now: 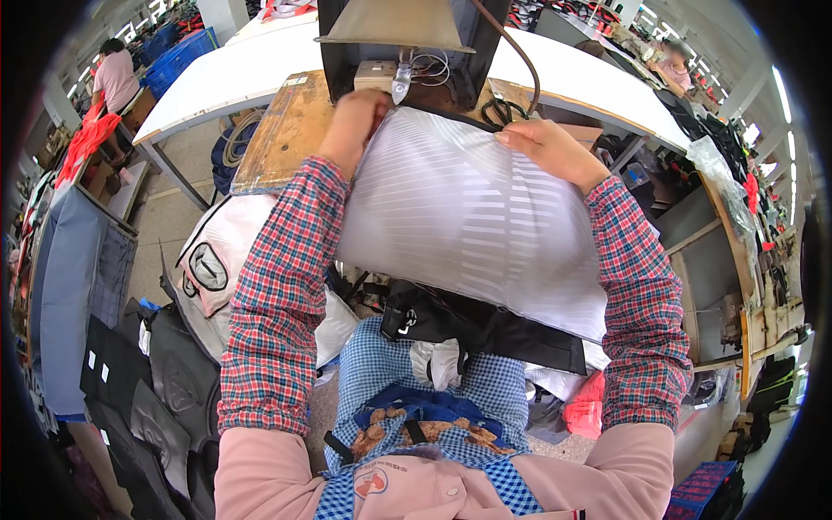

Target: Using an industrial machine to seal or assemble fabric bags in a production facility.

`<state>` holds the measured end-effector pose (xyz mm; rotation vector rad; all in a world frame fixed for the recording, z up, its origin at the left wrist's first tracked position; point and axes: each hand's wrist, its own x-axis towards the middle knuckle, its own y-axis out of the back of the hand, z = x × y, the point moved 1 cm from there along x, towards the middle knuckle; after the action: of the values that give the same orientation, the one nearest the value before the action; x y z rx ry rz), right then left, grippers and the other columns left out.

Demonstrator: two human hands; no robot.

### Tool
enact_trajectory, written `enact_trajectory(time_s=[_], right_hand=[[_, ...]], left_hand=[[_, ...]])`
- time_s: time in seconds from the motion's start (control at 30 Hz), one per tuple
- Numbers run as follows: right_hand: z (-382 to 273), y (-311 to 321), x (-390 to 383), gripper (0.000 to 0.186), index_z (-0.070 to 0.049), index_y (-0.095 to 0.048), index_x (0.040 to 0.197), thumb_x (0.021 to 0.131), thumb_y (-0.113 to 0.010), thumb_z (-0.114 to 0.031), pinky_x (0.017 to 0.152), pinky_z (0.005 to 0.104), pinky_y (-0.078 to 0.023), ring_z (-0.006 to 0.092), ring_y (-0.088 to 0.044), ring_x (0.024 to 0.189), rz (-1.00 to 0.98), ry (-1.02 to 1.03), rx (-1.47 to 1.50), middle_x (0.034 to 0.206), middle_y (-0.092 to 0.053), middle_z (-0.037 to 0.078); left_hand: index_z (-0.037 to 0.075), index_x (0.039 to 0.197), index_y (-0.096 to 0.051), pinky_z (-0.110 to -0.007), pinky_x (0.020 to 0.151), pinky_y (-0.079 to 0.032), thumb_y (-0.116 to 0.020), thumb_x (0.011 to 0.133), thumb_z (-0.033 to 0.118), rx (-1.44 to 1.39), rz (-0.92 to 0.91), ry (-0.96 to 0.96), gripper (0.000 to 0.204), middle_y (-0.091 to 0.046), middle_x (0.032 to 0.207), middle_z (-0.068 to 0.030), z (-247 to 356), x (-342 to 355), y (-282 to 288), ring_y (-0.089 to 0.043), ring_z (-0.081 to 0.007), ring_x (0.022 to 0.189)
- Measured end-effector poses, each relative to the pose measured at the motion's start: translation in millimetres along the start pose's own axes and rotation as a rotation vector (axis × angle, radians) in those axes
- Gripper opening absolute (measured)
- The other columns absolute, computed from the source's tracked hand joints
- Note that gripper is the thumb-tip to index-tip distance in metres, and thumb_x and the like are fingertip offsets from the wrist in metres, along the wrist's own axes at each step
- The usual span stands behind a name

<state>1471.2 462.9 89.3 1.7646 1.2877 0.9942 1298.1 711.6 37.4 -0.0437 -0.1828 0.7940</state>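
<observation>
A white striped fabric panel [433, 208] with a dark edge is spread between my hands, its upper edge under the metal foot [400, 82] of a machine on a worn wooden tabletop [273, 139]. My left hand [351, 130] has closed fingers at the panel's upper left corner, beside the foot, with the fingertips partly hidden. My right hand [550, 152] pinches the upper edge on the right, thumb on top. Black straps and cloth [433, 316] hang below the panel, over my checked apron.
Long white tables [199, 78] flank the machine. White bag pieces [217, 251] and black padded pieces [156, 390] lie at left, a wooden-edged cart [719, 260] at right. Co-workers are at back left [117, 78] and back right [674, 74]. Blue crates [173, 61] stand behind.
</observation>
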Motion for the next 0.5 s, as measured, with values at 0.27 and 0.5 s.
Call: enact_trajectory(time_s=[0.27,0.5], right_hand=[[23,30,-104,0.034,0.002,-0.063,0.101,0.097,-0.055,-0.031,0.075,0.0291,-0.047,0.0154,-0.057,0.078,0.009,-0.2,0.101,0.081,-0.064,0.008],[104,180,-281,0.039,0.001,-0.063,0.114,0.099,-0.048,-0.031,0.092,0.0293,-0.044,0.0147,-0.059,0.102,0.31,-0.52,-0.24,0.107,-0.067,0.008]], left_hand=[[0.009,0.074,-0.055,-0.023,0.046,-0.035,-0.051,0.096,0.032,0.162,0.163,-0.107,0.032,-0.048,0.062,0.0034,1,-59,85,-0.045,-0.0062,0.051],[0.006,0.063,-0.061,-0.023,0.046,-0.039,-0.062,0.088,0.038,0.604,-0.097,0.474,0.041,-0.056,0.056,-0.0003,-126,-220,195,-0.052,-0.0087,0.049]])
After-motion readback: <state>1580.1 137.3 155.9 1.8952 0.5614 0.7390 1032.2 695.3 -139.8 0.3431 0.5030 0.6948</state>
